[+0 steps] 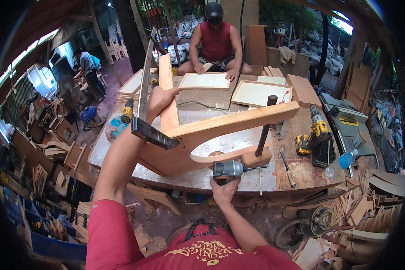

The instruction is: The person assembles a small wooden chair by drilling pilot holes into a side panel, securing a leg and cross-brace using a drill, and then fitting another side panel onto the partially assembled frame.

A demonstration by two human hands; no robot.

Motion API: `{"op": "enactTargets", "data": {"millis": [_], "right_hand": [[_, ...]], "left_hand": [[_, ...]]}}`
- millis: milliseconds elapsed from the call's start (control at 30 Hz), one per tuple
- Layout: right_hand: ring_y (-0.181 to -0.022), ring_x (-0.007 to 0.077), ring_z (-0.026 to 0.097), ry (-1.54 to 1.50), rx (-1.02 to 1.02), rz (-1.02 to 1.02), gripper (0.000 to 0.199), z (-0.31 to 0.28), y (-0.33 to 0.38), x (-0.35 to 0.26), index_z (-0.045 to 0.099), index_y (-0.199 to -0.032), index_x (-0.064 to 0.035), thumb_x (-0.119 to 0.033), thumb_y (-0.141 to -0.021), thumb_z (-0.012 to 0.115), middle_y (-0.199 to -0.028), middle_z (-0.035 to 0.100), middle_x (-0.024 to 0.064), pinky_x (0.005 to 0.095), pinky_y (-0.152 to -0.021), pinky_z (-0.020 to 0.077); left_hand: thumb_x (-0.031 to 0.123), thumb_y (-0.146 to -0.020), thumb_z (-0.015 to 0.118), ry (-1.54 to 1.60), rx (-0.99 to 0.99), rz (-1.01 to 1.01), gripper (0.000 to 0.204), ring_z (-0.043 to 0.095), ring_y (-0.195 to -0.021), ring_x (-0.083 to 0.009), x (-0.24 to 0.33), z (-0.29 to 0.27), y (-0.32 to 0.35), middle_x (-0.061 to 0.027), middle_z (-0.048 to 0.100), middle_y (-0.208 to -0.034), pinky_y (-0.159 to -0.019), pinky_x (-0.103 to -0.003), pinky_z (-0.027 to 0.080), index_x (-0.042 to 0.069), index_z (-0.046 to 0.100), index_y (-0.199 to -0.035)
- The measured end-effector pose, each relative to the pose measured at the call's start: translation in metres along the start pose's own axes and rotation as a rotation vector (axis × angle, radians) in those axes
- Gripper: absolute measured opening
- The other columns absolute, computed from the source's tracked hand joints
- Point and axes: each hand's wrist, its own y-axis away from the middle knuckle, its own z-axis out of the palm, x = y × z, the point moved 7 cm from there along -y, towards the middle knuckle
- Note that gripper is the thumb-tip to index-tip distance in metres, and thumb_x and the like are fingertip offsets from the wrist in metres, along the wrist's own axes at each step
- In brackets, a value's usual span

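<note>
My left hand (161, 100) is closed round the upright wooden board (166, 74). Beside that wrist rises a long metal bar with a black end piece (155, 135), like a bar clamp; it sits at the corner where the upright board meets a curved wooden frame piece (238, 119). Low in front of me, my right hand (225, 191) grips a grey cordless drill driver (228, 169), its bit pointing right. Just behind the bit, a hammer (264, 130) stands handle-down by a small wood block (257, 157). My left fingers are partly hidden behind the board.
Across the workbench (297, 175) sits a co-worker (215, 40), hands on a framed panel (204, 81). Yellow drills (318, 123), a chisel-like tool (287, 166) and a plastic bottle (344, 162) lie right. Wood scraps (351, 211) and a round machine (317, 221) cover the lower right floor.
</note>
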Motion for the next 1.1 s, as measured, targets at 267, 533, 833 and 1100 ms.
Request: {"op": "enactTargets", "data": {"millis": [267,533,833,1100], "right_hand": [[-0.115,0.0320,0.059,-0.142,0.021,0.008,0.091,0.008,-0.015,0.006,0.036,-0.146,0.0006,-0.007,-0.071,0.086,-0.127,0.057,0.0186,0.0428,-0.105,0.0466],[-0.112,0.0432,0.069,0.098,-0.593,-0.330,0.081,-0.095,0.021,-0.082,0.050,-0.145,0.0046,-0.021,-0.075,0.082,-0.120,0.069,0.0257,0.0443,-0.096,0.0558],[-0.087,0.0301,0.076,-0.220,-0.645,-0.361,0.051,-0.112,0.034,-0.129,0.071,-0.116,0.0025,-0.014,-0.071,0.086,-0.103,0.075,0.0170,0.0371,-0.080,0.0616],[-0.075,0.0285,0.075,0.151,-0.350,-0.835,0.030,-0.101,0.035,-0.187,0.075,-0.100,-0.0024,-0.013,-0.074,0.085,-0.094,0.074,0.0144,0.0380,-0.066,0.0617]], "left_hand": [[0.037,-0.079,0.077,0.000,0.029,0.018,0.062,0.074,-0.073,-0.0261,0.010,-0.006,0.015,-0.0190,0.075,-0.089,-0.069,-0.039,0.057,-0.016,0.069,-0.110],[0.035,-0.078,0.077,0.088,0.041,0.000,0.055,0.073,-0.072,-0.0245,0.007,-0.003,0.012,-0.0186,0.074,-0.084,-0.068,-0.038,0.057,-0.014,0.071,-0.102],[0.035,-0.078,0.077,0.109,0.039,0.036,0.056,0.073,-0.070,-0.0245,0.010,-0.005,0.017,-0.0186,0.074,-0.085,-0.066,-0.038,0.056,-0.015,0.071,-0.102],[0.038,-0.077,0.078,0.085,0.070,0.030,0.061,0.076,-0.079,-0.0274,0.016,-0.008,0.028,-0.0224,0.075,-0.092,-0.074,-0.039,0.058,-0.015,0.071,-0.107]]}}
